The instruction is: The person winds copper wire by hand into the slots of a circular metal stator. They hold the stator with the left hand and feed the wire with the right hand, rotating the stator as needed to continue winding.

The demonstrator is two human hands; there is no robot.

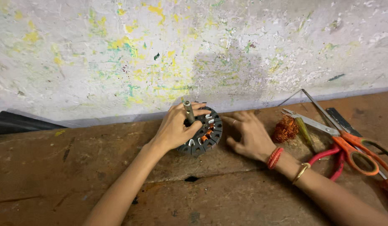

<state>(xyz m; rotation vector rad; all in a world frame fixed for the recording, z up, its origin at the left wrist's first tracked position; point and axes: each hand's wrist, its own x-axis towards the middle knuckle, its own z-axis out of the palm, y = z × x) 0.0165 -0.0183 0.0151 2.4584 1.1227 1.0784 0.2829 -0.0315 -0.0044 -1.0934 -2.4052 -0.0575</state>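
1. My left hand (176, 127) is clenched around a round grey motor stator (203, 133) with slotted rim, tilting it up on the brown bench (76, 167) close to the paint-splattered wall (118, 50).
2. A short metal shaft (188, 109) sticks up from the stator between my fingers.
3. My right hand (249, 134) lies flat and released on the bench just beside the stator, grasping nothing.
4. To its right lie a clump of copper wire (285, 128), a green-handled tool (304, 130), orange-handled scissors (353, 148) and red-handled pliers (334, 159).
5. Nothing lies between my hands and the stator.
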